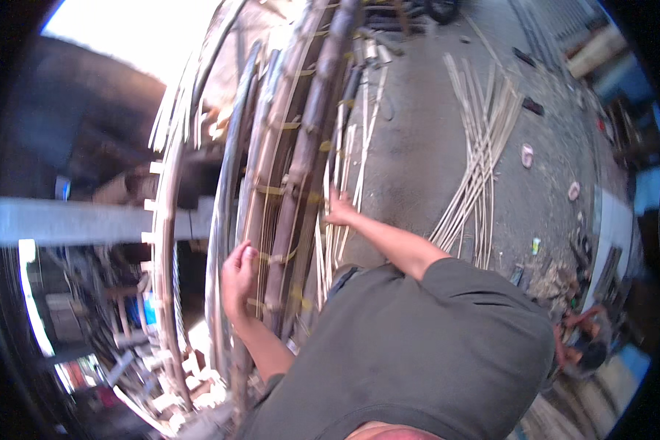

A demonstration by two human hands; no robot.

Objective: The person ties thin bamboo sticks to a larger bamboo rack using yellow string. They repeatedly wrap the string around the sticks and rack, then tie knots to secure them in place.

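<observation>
Long brown bamboo poles (295, 176), bound at intervals with yellow ties (277, 257), run up through the middle of the view. At their left side is my left hand (240, 277), its fingers curled in and its thumb up. What it holds, if anything, I cannot make out. My right hand (339, 209) reaches across to the poles' right side, close to thin pale bamboo strips (350, 165). Its fingers look stretched and apart, though blurred; whether they touch a strip is unclear.
More pale strips (480, 158) lie crossed on the grey floor to the right. Further left stands an upright pole with short pegs (167, 213), before a pale horizontal beam (73, 222). Pink slippers (527, 155) lie on the floor. Another person (585, 341) is at the lower right.
</observation>
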